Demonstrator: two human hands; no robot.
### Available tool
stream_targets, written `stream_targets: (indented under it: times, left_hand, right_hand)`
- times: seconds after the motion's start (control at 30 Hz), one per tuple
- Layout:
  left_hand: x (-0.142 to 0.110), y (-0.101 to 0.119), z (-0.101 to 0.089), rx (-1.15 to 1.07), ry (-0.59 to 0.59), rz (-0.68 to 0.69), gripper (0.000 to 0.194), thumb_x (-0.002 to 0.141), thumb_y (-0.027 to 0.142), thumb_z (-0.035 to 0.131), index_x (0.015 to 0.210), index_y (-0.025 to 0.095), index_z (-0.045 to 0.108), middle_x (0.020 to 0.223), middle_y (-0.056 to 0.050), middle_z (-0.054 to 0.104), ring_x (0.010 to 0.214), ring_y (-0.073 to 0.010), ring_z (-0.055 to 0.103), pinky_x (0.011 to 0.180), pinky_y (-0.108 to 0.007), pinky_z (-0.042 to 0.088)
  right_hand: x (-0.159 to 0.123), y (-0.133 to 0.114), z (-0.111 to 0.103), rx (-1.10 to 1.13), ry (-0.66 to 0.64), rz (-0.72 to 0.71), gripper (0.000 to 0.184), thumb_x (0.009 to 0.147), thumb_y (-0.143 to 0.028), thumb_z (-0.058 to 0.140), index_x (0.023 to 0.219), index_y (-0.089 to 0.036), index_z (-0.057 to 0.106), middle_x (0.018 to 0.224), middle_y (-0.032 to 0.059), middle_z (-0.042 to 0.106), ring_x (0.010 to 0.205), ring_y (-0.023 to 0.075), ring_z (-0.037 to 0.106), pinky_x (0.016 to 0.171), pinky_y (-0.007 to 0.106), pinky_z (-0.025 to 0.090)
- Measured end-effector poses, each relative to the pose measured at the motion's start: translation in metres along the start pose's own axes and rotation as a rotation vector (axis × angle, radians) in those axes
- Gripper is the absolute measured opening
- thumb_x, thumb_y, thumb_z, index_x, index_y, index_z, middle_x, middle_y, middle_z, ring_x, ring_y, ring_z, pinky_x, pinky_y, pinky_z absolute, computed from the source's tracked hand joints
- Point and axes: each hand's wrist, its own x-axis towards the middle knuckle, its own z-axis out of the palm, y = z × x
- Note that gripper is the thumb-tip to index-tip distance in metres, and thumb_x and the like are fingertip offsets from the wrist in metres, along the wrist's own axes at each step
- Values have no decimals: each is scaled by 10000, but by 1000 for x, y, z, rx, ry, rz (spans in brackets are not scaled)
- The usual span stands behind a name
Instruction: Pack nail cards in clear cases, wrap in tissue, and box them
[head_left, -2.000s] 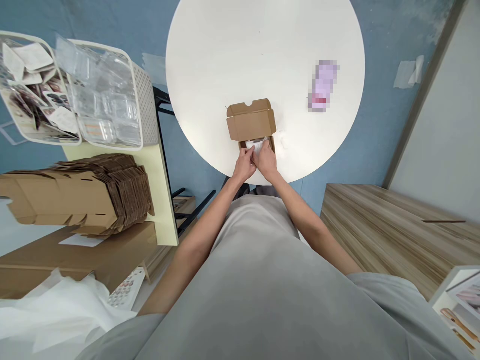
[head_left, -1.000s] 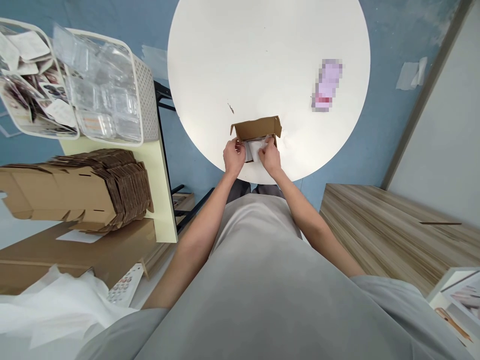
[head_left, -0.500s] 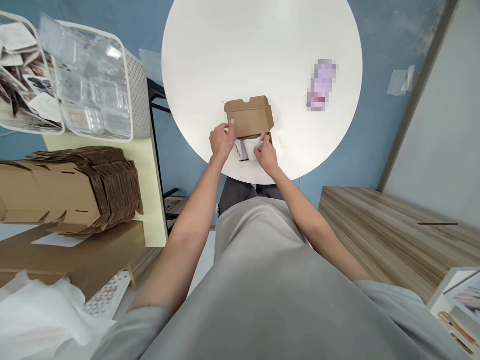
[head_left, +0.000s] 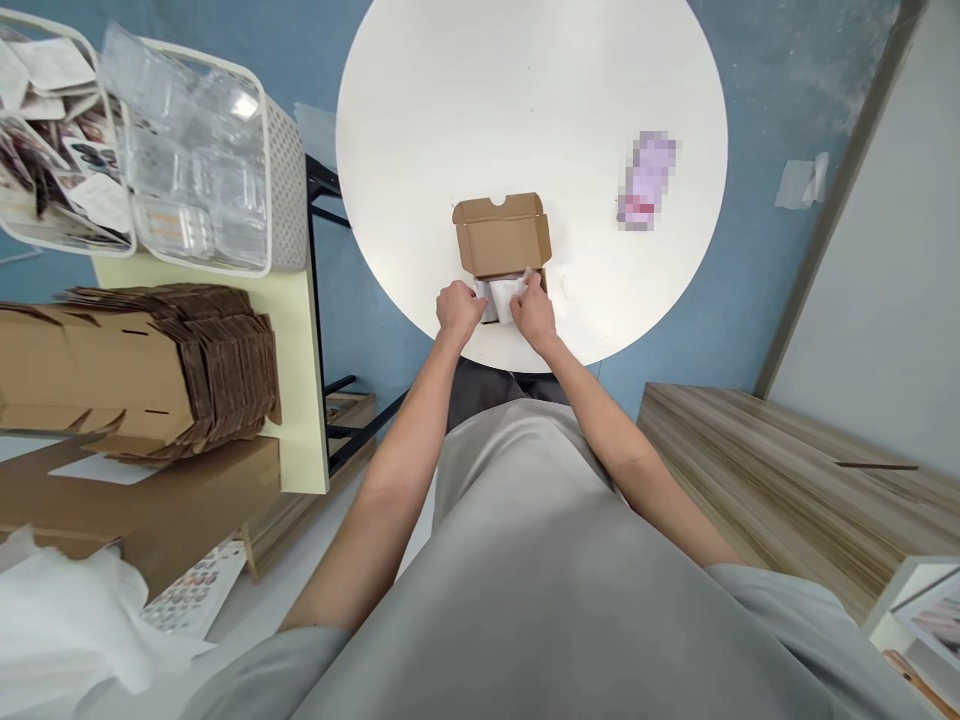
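A small brown cardboard box (head_left: 504, 246) sits near the front edge of the round white table, its lid raised and leaning away from me. White wrapping paper (head_left: 507, 299) fills the box; what lies beneath it is hidden. At the box's left side my left hand (head_left: 459, 310) is closed, thumb and fingers pinching the left edge of the paper. My right hand (head_left: 534, 308) pinches the paper at the right side, a corner of it poking up above the fingers.
The round white table (head_left: 420, 110) bears a blurred purple item (head_left: 648, 180) at right. To the left, a shelf (head_left: 304, 400) holds flattened cardboard boxes (head_left: 150, 370) and a white basket (head_left: 289, 190) of clear plastic containers. A wooden cabinet (head_left: 765, 480) stands at right.
My left hand has moved from the raised lid's left edge down to the paper at the box's left side. My right hand stays at the right side. The view has shifted slightly.
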Motion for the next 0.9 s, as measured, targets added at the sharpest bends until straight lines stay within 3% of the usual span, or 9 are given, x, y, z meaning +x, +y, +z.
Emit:
stream_targets:
  times: [0.2, 0.37, 0.5, 0.7, 0.9]
  left_hand:
    - [-21, -2, -4, -55, 73, 15, 59, 919, 206, 749, 971, 229, 765, 998, -100, 827, 1061, -314, 772, 1035, -461, 580]
    - [-30, 7, 17, -199, 83, 154, 61, 948, 258, 747, 969, 220, 790, 1008, -92, 837, 1009, -291, 783, 1021, -433, 581]
    - [-24, 7, 38, -324, 41, 177, 84, 983, 257, 711, 999, 213, 781, 1015, -91, 834, 969, -268, 779, 987, -420, 603]
    - [-4, -14, 51, -469, -21, 263, 297, 1101, 225, 484, 994, 214, 761, 1159, -117, 770, 1173, -279, 734, 1134, -454, 579]
    - [-8, -21, 63, -502, 50, 359, 253, 1083, 234, 519, 1106, 217, 770, 1282, -135, 636, 1297, -281, 683, 1246, -457, 536]
  right_hand:
    - [2, 10, 8, 84, 40, -27, 327, 1036, -190, 489, 1359, -238, 463, 1030, 91, 711, 1039, 333, 742, 1027, 587, 631]
    - [4, 11, 9, 60, 35, 3, 349, 1035, -191, 503, 1378, -231, 451, 1033, 93, 727, 1048, 337, 751, 1025, 577, 631]
    - [3, 11, 9, 91, 29, -29, 338, 1060, -288, 586, 1359, -248, 434, 1100, 116, 746, 1082, 349, 754, 1037, 587, 641]
    - [2, 4, 10, 39, 1, 1, 523, 1075, -586, 685, 1371, -252, 412, 1267, 185, 729, 1209, 394, 761, 1054, 620, 648]
    - [10, -5, 19, -13, 45, 58, 579, 1060, -554, 717, 1427, -224, 414, 1316, 218, 714, 1262, 432, 755, 1055, 653, 645]
